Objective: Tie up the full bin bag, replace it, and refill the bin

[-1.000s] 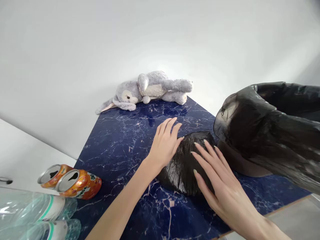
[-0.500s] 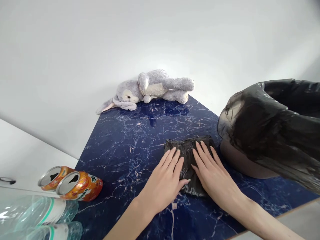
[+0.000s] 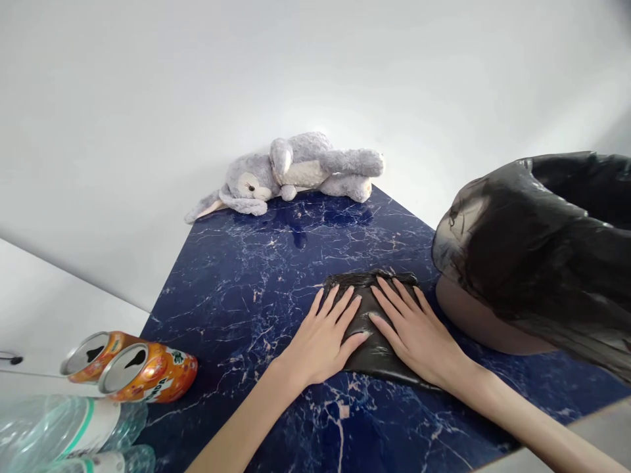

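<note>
A folded black plastic bag (image 3: 379, 355) lies on the dark blue marbled tabletop (image 3: 236, 282), its far edge bunched into a creased strip. My left hand (image 3: 328, 335) rests flat on the bag's left side, fingers spread. On its right side my right hand (image 3: 419, 335) also presses down with fingers apart. Both palms cover part of the plastic, and neither hand grips anything. Close by on the right stands a bin (image 3: 483, 322) lined with a black bag (image 3: 532, 256) that hangs over its rim.
A grey plush rabbit (image 3: 300, 171) lies on its side at the far end against the white wall (image 3: 315, 66). Two orange drink cans (image 3: 162, 374) stand at the left edge. Clear plastic bottles (image 3: 44, 420) fill the near left corner.
The bag under my hands looks smoother and flatter, and its near edge spreads further right. My hands have shifted slightly, with the fingers more spread.
</note>
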`<state>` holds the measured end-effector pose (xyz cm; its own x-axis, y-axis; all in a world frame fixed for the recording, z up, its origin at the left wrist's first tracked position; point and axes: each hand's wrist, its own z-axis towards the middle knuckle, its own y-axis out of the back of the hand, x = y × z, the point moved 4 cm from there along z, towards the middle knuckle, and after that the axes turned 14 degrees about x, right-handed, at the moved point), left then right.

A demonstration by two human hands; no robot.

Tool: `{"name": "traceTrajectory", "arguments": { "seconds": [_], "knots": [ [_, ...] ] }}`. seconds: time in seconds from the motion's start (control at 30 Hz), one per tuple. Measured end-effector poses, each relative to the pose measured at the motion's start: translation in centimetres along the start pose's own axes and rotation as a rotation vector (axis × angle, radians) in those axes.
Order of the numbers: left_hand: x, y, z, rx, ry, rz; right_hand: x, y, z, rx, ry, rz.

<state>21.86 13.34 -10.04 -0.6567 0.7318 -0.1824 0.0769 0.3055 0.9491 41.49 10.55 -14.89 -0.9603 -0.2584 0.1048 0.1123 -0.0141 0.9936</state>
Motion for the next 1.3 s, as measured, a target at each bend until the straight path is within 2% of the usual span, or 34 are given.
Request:
{"name": "traceTrajectory", "arguments": {
  "seconds": [0.17, 0.4, 0.5, 0.63, 0.77, 0.83, 0.93, 1.03, 1.1, 1.13, 1.2, 1.3],
  "knots": [
    [0.1, 0.2, -0.4, -0.113, -0.044, 0.038, -0.2, -0.1, 0.2, 0.019, -0.015, 0.009],
    [-1.6, 1.2, -2.8, -0.258, -0.364, 0.122, -0.4, -0.6, 0.3, 0.005, 0.008, -0.010],
    [-2.3, 0.9, -3.1, -0.313, -0.405, 0.232, -0.5, -0.6, 0.4, 0.034, 0.025, 0.024],
    [-2.6, 0.8, -3.3, -0.379, -0.370, 0.305, -0.3, 1.5, -0.9, 0.080, 0.092, 0.116],
    [-2.6, 2.1, -4.5, -0.355, -0.305, 0.157, 0.4, 4.7, -4.0, 0.161, 0.326, 0.183],
    [-2.7, 3.3, -5.4, -0.313, -0.282, 0.040, 0.5, 5.8, -5.4, 0.195, 0.394, 0.200],
    [-2.8, 5.2, -6.5, -0.203, -0.214, -0.152, 0.3, 6.5, -6.4, 0.255, 0.379, 0.286],
    [-2.2, 6.2, -6.8, -0.065, -0.059, -0.270, 0.5, 6.8, -5.8, 0.357, 0.336, 0.535],
    [-1.6, 6.3, -6.6, -0.038, 0.044, -0.260, 0.8, 6.8, -5.0, 0.402, 0.277, 0.693],
    [-1.4, 6.3, -6.4, -0.077, 0.080, -0.213, 0.8, 6.8, -4.5, 0.398, 0.235, 0.740],
    [-1.6, 6.4, -6.3, -0.238, 0.103, -0.034, 0.8, 6.6, -3.4, 0.347, 0.154, 0.778],
    [-3.4, 6.0, -6.3, -0.477, 0.008, 0.290, 0.7, 6.0, -2.1, 0.250, 0.097, 0.815]
  ]
}}
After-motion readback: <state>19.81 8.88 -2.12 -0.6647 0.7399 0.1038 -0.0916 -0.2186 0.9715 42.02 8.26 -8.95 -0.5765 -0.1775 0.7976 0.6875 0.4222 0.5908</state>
